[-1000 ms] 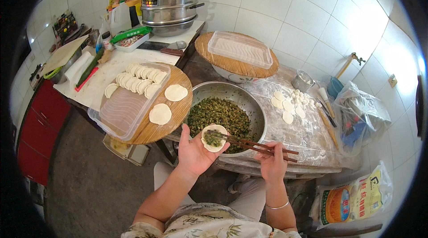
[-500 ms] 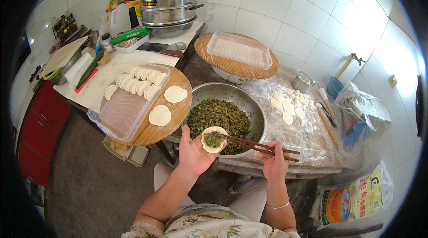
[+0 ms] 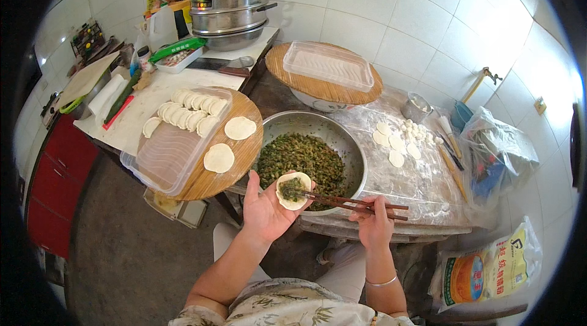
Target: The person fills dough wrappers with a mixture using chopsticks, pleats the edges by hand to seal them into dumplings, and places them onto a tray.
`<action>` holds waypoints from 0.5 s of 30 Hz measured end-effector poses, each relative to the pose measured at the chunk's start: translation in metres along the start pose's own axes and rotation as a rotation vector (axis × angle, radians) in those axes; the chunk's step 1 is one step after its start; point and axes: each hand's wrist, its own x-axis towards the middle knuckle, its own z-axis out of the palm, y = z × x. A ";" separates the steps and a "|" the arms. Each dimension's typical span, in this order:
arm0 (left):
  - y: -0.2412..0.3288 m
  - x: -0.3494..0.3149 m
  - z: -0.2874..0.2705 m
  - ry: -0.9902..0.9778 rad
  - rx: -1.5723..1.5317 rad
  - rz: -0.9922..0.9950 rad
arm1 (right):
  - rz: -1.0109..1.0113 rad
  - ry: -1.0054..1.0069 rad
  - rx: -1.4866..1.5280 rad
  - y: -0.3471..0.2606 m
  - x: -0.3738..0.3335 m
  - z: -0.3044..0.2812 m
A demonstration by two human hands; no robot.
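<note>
From where I stand, the dough round sits in the person's left hand, near the front rim of the metal bowl, with a clump of green filling on its middle. That palm is turned up; the thumb stands spread away to the side, while the fingers lie beneath the dough, partly hidden, cradling it rather than squeezing. The right fingers pinch a pair of dark chopsticks well back from the tips, which reach the filling. I'd take the dough to be light, limp and easily torn, a little stretchy, and probably tacky wherever the moist filling wets it; the chopped filling looks loose and apt to crumble off the edge. I'd keep the broad support underneath and take hold only by the bare pale rim, with soft fingertips, since a poke in the middle could pierce it. The chopsticks seem stiff and thin, perhaps slick if greasy, and best held where they are, toward the back. Two more rounds lie flat on the wooden board, beside a clear tray of folded dumplings.
</note>
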 end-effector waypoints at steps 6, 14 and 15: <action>0.001 0.000 0.000 0.026 -0.059 0.015 | -0.011 0.018 0.041 -0.003 -0.002 -0.004; -0.001 -0.001 0.003 0.031 -0.033 0.031 | -0.062 0.034 0.055 -0.004 -0.001 -0.008; -0.001 -0.002 0.005 0.041 -0.025 0.029 | -0.067 0.043 0.066 -0.004 -0.002 -0.007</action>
